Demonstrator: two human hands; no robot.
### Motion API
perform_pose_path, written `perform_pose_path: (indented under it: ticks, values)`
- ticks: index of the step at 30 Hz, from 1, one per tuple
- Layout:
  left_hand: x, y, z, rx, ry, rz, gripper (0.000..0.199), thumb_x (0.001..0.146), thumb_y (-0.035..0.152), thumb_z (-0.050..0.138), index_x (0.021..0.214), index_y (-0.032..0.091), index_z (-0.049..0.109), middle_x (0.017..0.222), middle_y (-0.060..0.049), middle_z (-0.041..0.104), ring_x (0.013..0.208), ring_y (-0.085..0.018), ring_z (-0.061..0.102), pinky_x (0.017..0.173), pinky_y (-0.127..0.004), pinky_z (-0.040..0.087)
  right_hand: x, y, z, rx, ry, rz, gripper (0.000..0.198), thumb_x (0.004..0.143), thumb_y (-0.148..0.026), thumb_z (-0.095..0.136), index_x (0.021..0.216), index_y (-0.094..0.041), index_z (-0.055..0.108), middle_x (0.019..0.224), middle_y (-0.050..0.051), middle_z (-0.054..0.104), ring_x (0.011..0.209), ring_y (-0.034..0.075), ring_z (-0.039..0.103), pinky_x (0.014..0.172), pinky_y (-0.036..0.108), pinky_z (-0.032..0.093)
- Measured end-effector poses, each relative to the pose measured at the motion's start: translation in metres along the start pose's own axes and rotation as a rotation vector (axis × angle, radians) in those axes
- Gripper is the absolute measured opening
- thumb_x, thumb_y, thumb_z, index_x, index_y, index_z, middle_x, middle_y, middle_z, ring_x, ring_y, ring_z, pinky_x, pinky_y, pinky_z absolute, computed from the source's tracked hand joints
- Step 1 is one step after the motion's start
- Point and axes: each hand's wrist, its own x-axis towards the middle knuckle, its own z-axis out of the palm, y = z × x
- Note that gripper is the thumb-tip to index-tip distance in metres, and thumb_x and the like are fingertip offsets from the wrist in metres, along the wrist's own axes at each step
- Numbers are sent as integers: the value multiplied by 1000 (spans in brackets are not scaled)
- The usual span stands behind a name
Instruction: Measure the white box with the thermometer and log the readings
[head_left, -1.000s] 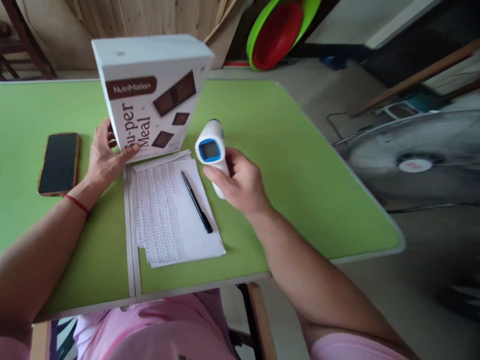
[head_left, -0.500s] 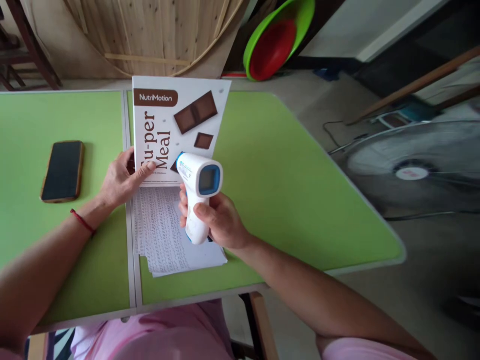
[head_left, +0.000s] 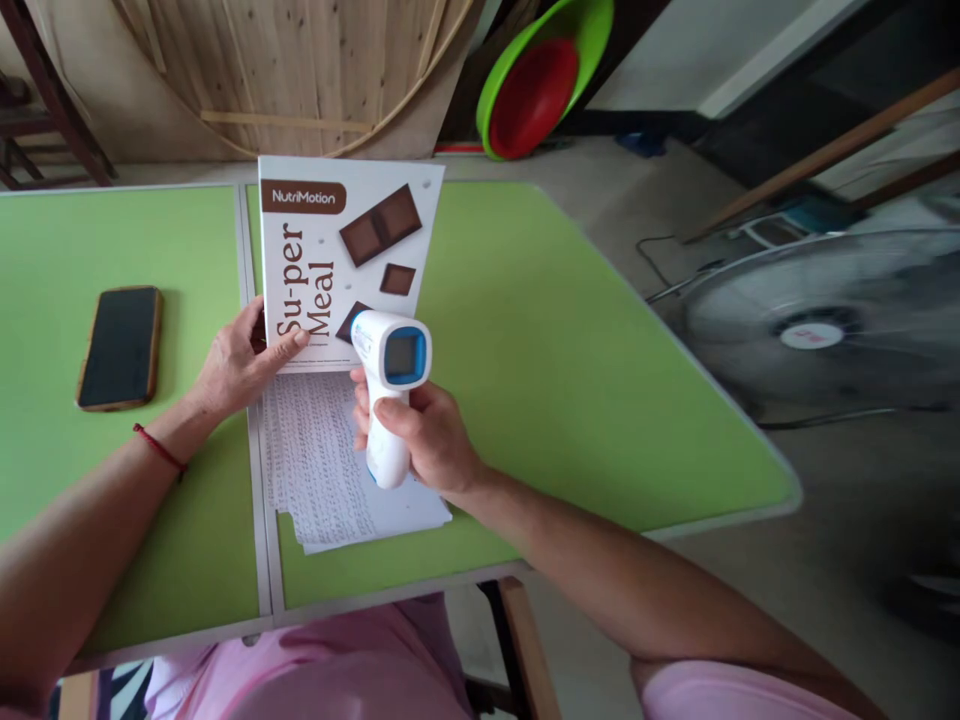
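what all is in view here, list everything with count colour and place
box: 1, white with brown print, far end of the papers
thermometer: 1, white and blue, aimed at the box
papers: small stack, white, written on, table middle
phone: 1, black, brown case, table left
table: 1, green
basins: 2, red inside green, floor behind
fan: 1, grey, floor right
left hand: holds the box's near edge
right hand: grips the thermometer

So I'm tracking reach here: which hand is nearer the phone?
Left. The left hand grips the box edge, a short gap right of the phone. The right hand holds the thermometer farther right, beyond the box.
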Motion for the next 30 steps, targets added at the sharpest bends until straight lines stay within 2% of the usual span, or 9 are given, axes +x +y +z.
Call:
perform_pose_path:
  ticks: [7,23,30]
  values:
    - [0,1,-1,12,-11,1,51,79,65,62,98,18,61,98,-9,70,87,-25,66,72,-36,54,0,-8,2,31,-24,58,44,66,-53,76,92,-19,61,74,0,56,58,11,51,47,27,49]
    - [1,-2,0,32,2,40,48,79,62,64,97,18,60,93,-8,70,82,-23,66,65,-33,53,0,-9,2,-48,12,-24,43,67,-54,75,87,-18,64,71,0,57,60,12,50,54,30,43]
    - [4,-4,-5,-29,-9,-50,49,70,57,77,99,19,66,92,-6,70,78,-20,66,60,-29,53,1,-8,-1,-89,-6,-55,39,71,-54,73,86,-19,63,70,-1,55,61,11,49,54,29,42]
